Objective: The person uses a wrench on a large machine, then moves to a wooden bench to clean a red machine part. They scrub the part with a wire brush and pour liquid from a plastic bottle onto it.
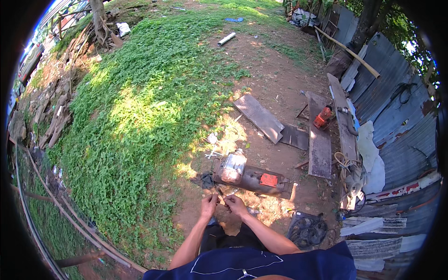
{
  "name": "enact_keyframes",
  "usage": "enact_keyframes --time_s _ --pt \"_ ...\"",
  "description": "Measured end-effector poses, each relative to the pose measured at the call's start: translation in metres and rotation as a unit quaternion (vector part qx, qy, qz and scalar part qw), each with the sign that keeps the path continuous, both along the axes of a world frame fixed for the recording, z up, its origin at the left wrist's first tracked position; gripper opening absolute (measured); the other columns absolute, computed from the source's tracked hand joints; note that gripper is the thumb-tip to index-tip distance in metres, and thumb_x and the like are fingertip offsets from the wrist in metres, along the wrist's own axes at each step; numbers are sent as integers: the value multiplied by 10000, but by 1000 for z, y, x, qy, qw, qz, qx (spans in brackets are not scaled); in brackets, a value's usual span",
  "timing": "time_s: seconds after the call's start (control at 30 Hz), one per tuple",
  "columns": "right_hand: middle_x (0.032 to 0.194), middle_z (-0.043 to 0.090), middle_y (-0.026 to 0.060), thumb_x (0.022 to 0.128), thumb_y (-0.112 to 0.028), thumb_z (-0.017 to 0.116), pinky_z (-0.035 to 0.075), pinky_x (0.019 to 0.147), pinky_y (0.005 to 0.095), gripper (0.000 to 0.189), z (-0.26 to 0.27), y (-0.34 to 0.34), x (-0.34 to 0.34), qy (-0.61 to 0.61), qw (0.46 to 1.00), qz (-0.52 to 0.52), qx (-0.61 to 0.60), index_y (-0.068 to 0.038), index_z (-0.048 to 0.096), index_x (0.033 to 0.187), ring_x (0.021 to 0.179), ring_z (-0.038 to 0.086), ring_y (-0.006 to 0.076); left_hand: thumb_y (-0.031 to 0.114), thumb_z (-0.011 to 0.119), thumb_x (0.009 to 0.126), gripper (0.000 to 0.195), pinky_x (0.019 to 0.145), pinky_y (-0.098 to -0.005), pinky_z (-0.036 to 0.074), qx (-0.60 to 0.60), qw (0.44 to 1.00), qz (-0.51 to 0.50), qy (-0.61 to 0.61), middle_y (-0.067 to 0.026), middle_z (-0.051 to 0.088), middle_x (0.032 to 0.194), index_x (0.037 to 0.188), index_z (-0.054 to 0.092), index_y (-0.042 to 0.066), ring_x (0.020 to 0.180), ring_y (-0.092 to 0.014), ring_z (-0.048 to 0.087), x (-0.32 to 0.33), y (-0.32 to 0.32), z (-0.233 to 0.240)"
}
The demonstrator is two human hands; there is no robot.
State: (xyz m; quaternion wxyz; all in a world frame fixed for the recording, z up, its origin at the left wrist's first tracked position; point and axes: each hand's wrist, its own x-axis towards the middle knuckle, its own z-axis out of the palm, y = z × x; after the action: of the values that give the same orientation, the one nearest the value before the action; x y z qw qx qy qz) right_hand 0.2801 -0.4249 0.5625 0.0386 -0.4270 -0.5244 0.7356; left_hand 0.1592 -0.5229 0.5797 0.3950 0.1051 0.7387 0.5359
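Observation:
My left hand [210, 205] and my right hand [235, 205] are close together in front of my knees, fingers curled and thumbs drawn in. A thin dark piece shows near the fingertips; which hand grips it, if either, is too small to tell. Just beyond them a rusty cylindrical metal tank [252, 176] lies on its side on the dirt. On its left end rests a silver, partly rusted metal canister [234, 165], and an orange-red plate [268, 180] sits toward its right. A dark cloth [204, 180] lies by the tank's left end.
Wrenches [212, 154] lie beyond the tank. Wooden boards [259, 115] are on the dirt, and a red power tool [322, 117] rests on another plank [319, 154]. At right are a coiled black cable [308, 227], a fan blade [355, 189] and a corrugated metal fence [402, 129].

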Motion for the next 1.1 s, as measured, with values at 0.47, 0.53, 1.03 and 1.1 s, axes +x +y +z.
enact_keyframes --time_s 0.47,0.53,1.03,1.1 --pt "701 592 19 979 -248 570 446 515 262 222 -159 77 129 -164 985 30 33 -44 650 949 569 546 101 104 641 872 212 642 -255 471 -52 993 -23 -99 -26 633 820 1047 610 -11 725 -108 597 138 72 -148" --pt "708 588 0 979 -256 571 442 512 257 213 -188 75 125 -149 985 -51 -65 -54 638 977 565 537 92 144 666 856 211 634 -257 476 -58 995 13 -83 -46 653 825 1015 640 8 737 -117 611 160 60 -223" --pt "1055 681 126 910 -422 602 574 670 367 496 -647 84 67 -358 928 100 -16 -44 582 1231 832 675 218 317 562 875 396 870 -402 514 -301 944 -124 -52 -172 704 1080 1138 639 31 1024 -328 670 75 66 -630" --pt "1123 685 184 866 -512 636 574 733 398 603 -693 84 41 -379 924 49 -1 -36 591 1234 871 712 297 329 577 859 414 857 -410 510 -281 952 -106 -52 -198 696 1042 1134 640 26 1001 -346 659 76 61 -666"
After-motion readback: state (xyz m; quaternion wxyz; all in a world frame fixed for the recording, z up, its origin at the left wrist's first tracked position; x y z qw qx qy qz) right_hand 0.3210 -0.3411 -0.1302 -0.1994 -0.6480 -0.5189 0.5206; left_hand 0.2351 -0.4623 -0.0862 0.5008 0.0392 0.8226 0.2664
